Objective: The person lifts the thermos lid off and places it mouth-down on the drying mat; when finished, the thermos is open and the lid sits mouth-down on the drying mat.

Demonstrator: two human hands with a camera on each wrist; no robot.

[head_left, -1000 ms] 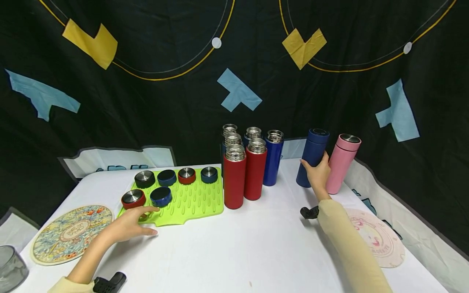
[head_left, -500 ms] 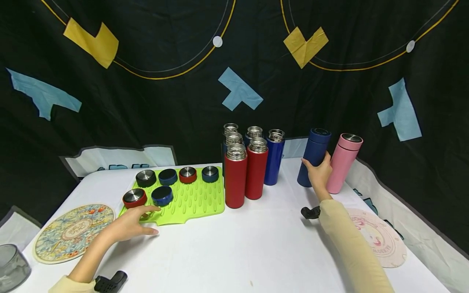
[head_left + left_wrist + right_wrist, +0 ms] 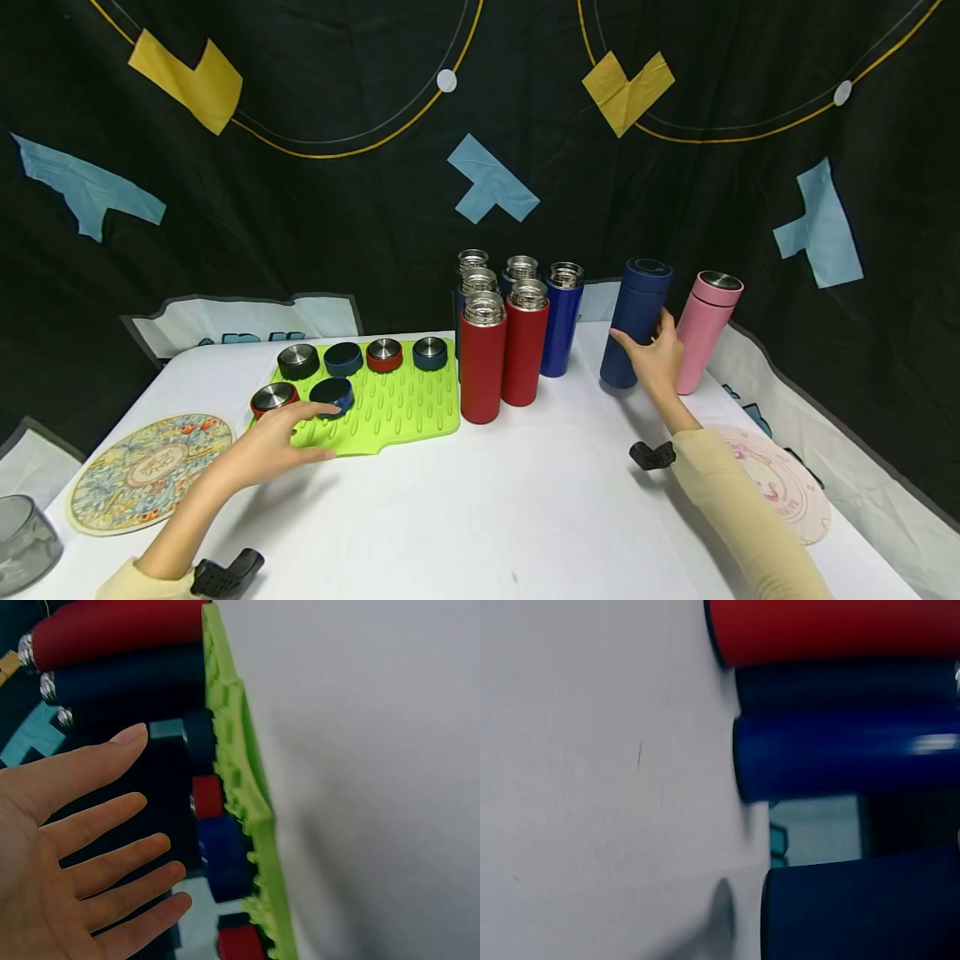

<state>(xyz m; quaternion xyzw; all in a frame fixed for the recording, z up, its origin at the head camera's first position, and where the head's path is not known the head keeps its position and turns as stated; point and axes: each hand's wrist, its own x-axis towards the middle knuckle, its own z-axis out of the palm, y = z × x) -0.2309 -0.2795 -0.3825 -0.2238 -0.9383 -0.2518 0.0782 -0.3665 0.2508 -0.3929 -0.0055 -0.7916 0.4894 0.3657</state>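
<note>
My right hand (image 3: 656, 358) grips a capped navy thermos bottle (image 3: 636, 304), thumb on its left side and fingers round the right. In the right wrist view the lower part of that bottle (image 3: 862, 915) shows at bottom right. A capped pink thermos bottle (image 3: 708, 329) stands just right of the hand. My left hand (image 3: 270, 450) hovers over the front left of a green silicone mat (image 3: 405, 408), holding nothing. Its fingers are spread and nearly straight in the left wrist view. Nearest to it are a red-sided lid (image 3: 273, 395), partly behind the hand, and a blue lid (image 3: 331, 393).
More lids, such as a black one (image 3: 297, 362) and a red one (image 3: 384, 356), line the mat's back. Several uncapped bottles, including a red one (image 3: 482, 367) and a blue one (image 3: 562, 325), stand mid-table. Round placemats (image 3: 153, 475) flank both sides; a glass (image 3: 26, 542) stands far left.
My right hand has moved the navy bottle slightly left and away from the pink one. My left hand has risen and shifted a little right over the mat.
</note>
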